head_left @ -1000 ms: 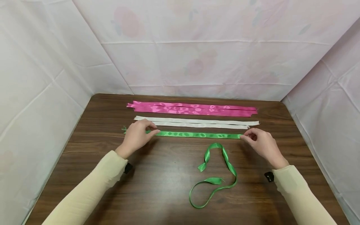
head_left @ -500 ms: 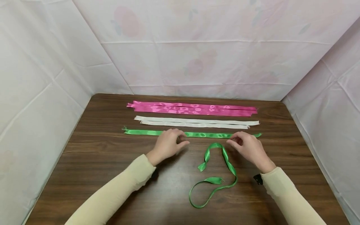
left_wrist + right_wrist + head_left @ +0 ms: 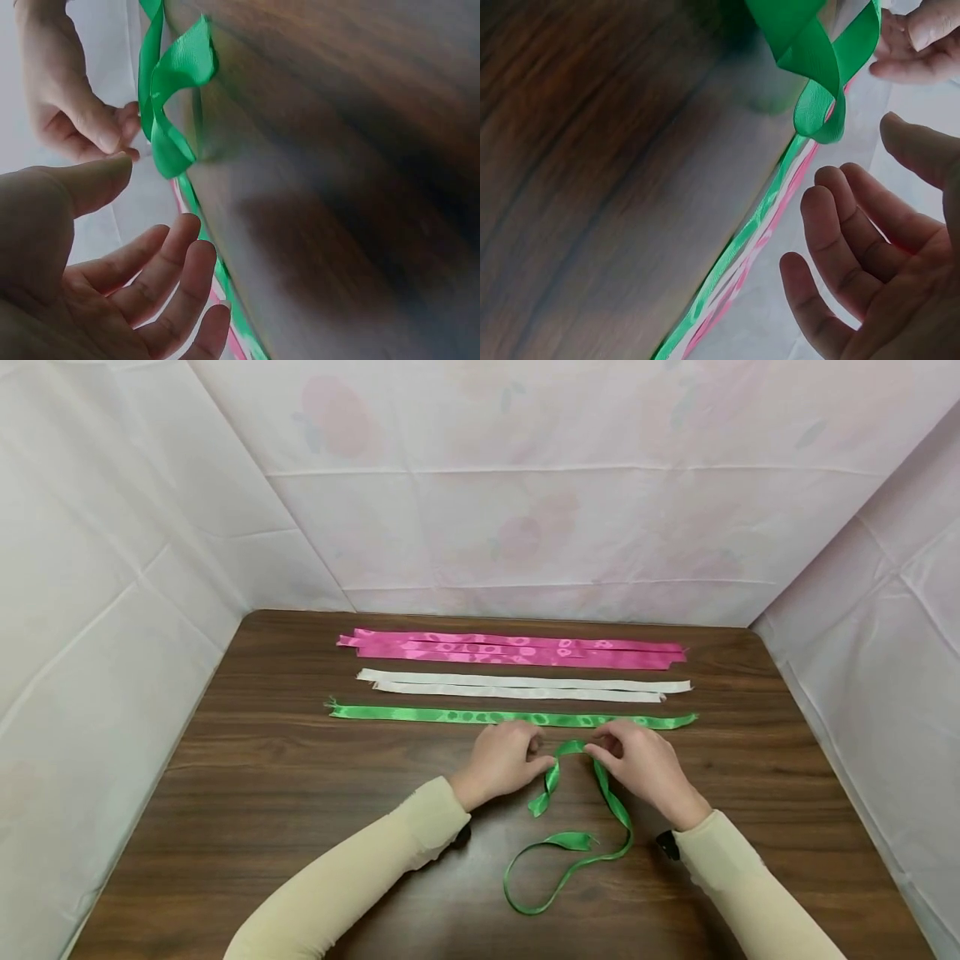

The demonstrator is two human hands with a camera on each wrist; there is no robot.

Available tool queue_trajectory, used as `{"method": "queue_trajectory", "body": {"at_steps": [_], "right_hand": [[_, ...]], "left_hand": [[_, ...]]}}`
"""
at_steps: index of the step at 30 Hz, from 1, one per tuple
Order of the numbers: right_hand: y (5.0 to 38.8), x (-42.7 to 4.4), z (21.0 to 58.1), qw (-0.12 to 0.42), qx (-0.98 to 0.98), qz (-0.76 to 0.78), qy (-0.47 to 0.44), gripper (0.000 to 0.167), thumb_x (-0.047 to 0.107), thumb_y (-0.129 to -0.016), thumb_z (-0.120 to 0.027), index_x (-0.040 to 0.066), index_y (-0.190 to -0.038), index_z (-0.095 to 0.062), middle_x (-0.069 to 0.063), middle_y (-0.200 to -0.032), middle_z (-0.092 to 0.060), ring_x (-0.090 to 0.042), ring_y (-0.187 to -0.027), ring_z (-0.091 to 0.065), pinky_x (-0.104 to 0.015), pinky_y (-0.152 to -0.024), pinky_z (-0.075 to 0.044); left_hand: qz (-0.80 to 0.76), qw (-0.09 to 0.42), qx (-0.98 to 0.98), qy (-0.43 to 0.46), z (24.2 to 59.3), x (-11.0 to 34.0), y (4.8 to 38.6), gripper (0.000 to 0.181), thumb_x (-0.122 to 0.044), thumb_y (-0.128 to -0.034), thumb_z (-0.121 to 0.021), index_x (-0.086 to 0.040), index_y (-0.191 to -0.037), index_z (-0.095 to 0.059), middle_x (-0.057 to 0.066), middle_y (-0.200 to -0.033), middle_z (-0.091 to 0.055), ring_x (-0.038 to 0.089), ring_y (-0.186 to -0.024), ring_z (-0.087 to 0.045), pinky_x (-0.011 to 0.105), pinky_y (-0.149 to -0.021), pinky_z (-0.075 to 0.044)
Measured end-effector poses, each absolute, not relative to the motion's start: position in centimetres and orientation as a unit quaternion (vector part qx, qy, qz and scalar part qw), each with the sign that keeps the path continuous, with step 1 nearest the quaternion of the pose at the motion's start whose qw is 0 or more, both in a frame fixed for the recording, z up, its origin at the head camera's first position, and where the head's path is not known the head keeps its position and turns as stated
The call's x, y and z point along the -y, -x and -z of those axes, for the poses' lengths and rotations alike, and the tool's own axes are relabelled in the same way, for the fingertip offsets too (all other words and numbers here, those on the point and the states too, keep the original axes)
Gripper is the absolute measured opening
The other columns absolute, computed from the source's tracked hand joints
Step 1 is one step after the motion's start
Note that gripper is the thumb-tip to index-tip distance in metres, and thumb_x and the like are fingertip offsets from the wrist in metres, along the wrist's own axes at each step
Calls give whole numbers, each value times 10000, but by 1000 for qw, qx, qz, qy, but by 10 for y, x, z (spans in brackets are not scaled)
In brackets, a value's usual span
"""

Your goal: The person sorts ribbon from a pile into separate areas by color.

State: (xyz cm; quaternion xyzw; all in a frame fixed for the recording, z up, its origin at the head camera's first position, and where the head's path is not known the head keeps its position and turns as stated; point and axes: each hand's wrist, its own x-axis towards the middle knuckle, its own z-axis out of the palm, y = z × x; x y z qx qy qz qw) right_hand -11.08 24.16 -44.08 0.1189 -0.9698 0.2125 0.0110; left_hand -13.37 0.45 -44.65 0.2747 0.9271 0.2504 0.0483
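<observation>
A loose green satin ribbon (image 3: 619,814) lies curled and twisted on the table. My left hand (image 3: 506,760) is beside its upper left bend, and my right hand (image 3: 641,764) is by the upper right bend. In the left wrist view, the left hand (image 3: 112,277) has thumb and fingers apart with nothing between them. Likewise, the right hand (image 3: 885,247) in the right wrist view has relaxed, parted fingers near the ribbon (image 3: 817,112). Behind both hands a straight green ribbon (image 3: 405,713) lies flat across the table.
Beyond the straight green ribbon lie two white ribbons (image 3: 465,680), side by side. Several overlapping pink ribbons (image 3: 480,649) lie farther back. Pale printed cloth (image 3: 525,527) hangs behind and on both sides of the brown wooden table (image 3: 247,760).
Both hands have left the straight green ribbon and moved inward and toward the person, to the curled ribbon. The left hand travelled farther right. The ribbons look unmoved.
</observation>
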Motion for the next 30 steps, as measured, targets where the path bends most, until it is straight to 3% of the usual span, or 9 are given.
{"method": "queue_trajectory", "body": {"at_steps": [5,12,15,21,25,30], "right_hand": [[113,-237,442,0,971,-208,-122,219,275,-928,-781,91,-1046,-764,18,-796,-664,-70,-680,-562,-296,-607,-483],[116,-231,445,-7,973,-193,-123,244,293,-914,-795,84,-1037,-761,9,-788,-655,-69,-647,-545,-299,-586,-476],[115,-229,448,-16,973,-194,-121,246,280,-908,-803,78,-1042,-757,7,-783,-660,-70,-639,-548,-296,-583,-480],[112,-225,448,-40,971,-203,-119,196,184,-908,-797,83,-1074,-767,-3,-798,-688,-81,-658,-571,-288,-579,-481],[112,-225,447,-32,971,-207,-119,121,128,-910,-784,95,-1026,-784,-33,-889,-743,-108,-716,-626,-320,-611,-518],[110,-227,445,-24,971,-203,-121,53,125,-921,-769,117,-966,-796,-39,-939,-757,-125,-752,-650,-341,-641,-538]], "left_hand": [[-235,56,-928,-284,450,-15,135,345,-421,-966,-718,-131,-1150,-753,-8,-952,-742,109,-833,-683,264,-698,-515],[-190,39,-938,-287,454,-28,137,315,-481,-962,-702,-175,-1008,-761,-64,-758,-673,69,-659,-587,221,-581,-380],[-180,44,-940,-286,453,-32,138,323,-488,-954,-710,-180,-1031,-770,-70,-719,-669,77,-644,-598,235,-579,-394],[-180,61,-940,-284,453,-33,138,217,-309,-948,-746,-174,-1112,-791,-41,-921,-792,150,-817,-733,332,-714,-563],[-192,62,-938,-284,453,-28,137,167,-184,-924,-730,-169,-1070,-808,-33,-981,-807,161,-879,-754,336,-745,-581],[-209,45,-934,-287,453,-21,136,142,-155,-941,-711,-174,-1034,-817,-37,-959,-805,125,-839,-747,294,-709,-569]]}}
